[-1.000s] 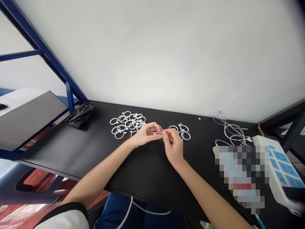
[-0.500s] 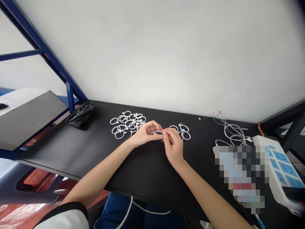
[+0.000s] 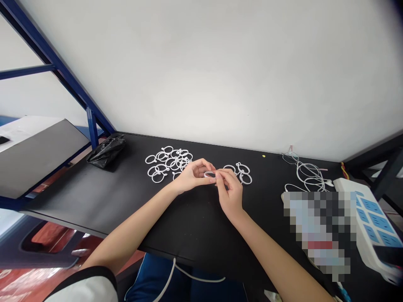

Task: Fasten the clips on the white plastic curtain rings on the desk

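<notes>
Both my hands hold one white curtain ring [image 3: 209,173] just above the black tabletop. My left hand [image 3: 194,174] has its fingers and thumb closed around the ring's left side. My right hand [image 3: 229,187] pinches the ring's right end, where its small eyelet is hidden by the fingertips. To the left lies a loose heap of several white rings [image 3: 171,161], some overlapping, each with a small eyelet. Beyond my right hand a smaller group of white rings [image 3: 244,174] lies on the table, partly covered by that hand.
A crumpled black plastic bag [image 3: 107,152] lies at the back left. On the right are a tangled white cable [image 3: 310,176], a blurred flat object [image 3: 317,230] and a white power strip [image 3: 368,218]. A pale wall [image 3: 220,75] rises behind the black table [image 3: 119,188].
The ring has shifted very slightly to the right and up between my fingers. Both hands keep nearly the same pose, and the ring groups lie as before.
</notes>
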{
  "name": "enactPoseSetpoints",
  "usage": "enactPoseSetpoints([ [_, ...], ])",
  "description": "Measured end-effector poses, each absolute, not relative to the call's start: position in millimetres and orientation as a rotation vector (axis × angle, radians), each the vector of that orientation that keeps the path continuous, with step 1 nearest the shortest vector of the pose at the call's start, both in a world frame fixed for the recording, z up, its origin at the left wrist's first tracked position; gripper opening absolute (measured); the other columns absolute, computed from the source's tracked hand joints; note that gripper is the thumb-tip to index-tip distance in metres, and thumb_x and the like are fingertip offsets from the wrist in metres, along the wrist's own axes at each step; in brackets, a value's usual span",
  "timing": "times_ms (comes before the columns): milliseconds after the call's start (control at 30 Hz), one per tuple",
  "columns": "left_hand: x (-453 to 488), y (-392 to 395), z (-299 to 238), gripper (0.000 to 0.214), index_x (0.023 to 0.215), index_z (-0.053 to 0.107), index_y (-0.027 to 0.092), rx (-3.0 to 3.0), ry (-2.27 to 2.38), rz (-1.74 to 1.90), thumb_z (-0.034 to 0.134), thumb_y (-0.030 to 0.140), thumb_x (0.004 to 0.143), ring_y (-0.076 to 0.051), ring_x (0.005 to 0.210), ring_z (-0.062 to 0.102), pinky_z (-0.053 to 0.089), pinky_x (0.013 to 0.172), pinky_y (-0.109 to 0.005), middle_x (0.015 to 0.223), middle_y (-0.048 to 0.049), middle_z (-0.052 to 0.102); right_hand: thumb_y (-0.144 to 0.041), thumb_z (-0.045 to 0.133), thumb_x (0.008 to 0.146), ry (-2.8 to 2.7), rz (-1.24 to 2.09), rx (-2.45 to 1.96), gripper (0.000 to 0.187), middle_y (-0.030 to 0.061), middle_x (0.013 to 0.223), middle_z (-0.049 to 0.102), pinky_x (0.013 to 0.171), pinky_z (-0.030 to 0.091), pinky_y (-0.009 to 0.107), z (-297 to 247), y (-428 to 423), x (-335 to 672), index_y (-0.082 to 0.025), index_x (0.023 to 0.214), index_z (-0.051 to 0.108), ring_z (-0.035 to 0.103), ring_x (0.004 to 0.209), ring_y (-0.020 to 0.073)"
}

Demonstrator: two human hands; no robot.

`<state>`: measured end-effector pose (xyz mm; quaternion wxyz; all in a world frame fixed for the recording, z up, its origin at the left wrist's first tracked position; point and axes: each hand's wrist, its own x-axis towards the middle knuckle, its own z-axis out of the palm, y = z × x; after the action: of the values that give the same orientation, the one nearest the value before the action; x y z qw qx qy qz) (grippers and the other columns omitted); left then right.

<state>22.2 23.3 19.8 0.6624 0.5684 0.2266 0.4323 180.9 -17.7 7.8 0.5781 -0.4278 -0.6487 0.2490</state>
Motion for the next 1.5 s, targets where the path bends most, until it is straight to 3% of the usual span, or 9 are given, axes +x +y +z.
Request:
enactPoseSetpoints([
  [400, 23, 22, 20, 0.027, 0.089, 0.056, 0.016, 1.261, 0.514, 0.976, 0.078, 0.016, 0.074, -0.016, 0.098, 0.064, 0.053, 0.084, -0.029, 0.106, -0.0050, 0.060, -0.027, 0.047, 0.097, -1.519, 0.631, -0.995, 0.018, 0.0065, 0.096, 0.065, 0.068, 0.059, 0.032, 6, -20, 180, -0.022, 0.094, 0.065, 0.066, 0.086, 0.0194],
  [700, 22, 21, 24, 0.027, 0.090, 0.055, 0.014, 1.262, 0.549, 0.962, 0.078, 0.018, 0.076, -0.019, 0.101, 0.065, 0.053, 0.087, -0.034, 0.108, -0.0071, 0.062, -0.029, 0.050, 0.096, -1.462, 0.667, -1.039, 0.027, 0.0091, 0.104, 0.072, 0.068, 0.060, 0.033, 0, -21, 179, -0.021, 0.122, 0.053, 0.070, 0.092, 0.0216],
  [1067, 25, 20, 23, 0.024, 0.089, 0.057, 0.015, 1.302, 0.587, 0.930, 0.074, 0.028, 0.080, -0.016, 0.093, 0.065, 0.050, 0.089, -0.034, 0.099, -0.0062, 0.064, -0.030, 0.052, 0.095, -1.457, 0.568, -1.057, 0.017, 0.0063, 0.098, 0.073, 0.061, 0.058, 0.031, -2, -20, 180, -0.022, 0.107, 0.062, 0.070, 0.074, 0.0178],
  [1300, 25, 20, 25, 0.028, 0.077, 0.058, 0.013, 1.394, 0.675, 0.876, 0.070, 0.038, 0.083, -0.010, 0.071, 0.057, 0.046, 0.070, -0.025, 0.078, -0.0024, 0.063, -0.028, 0.052, 0.095, -1.463, 0.568, -1.028, 0.014, 0.0027, 0.081, 0.069, 0.060, 0.057, 0.029, 0, -21, 180, -0.021, 0.101, 0.062, 0.067, 0.069, 0.0155],
  [1500, 24, 20, 24, 0.040, 0.065, 0.051, 0.014, 1.453, 0.757, 0.821, 0.065, 0.045, 0.084, -0.008, 0.057, 0.046, 0.037, 0.057, -0.023, 0.058, 0.0028, 0.051, -0.029, 0.049, 0.096, -1.491, 0.588, -1.030, 0.014, 0.0010, 0.073, 0.065, 0.055, 0.053, 0.027, 0, -21, 180, -0.020, 0.097, 0.061, 0.063, 0.060, 0.0134],
])
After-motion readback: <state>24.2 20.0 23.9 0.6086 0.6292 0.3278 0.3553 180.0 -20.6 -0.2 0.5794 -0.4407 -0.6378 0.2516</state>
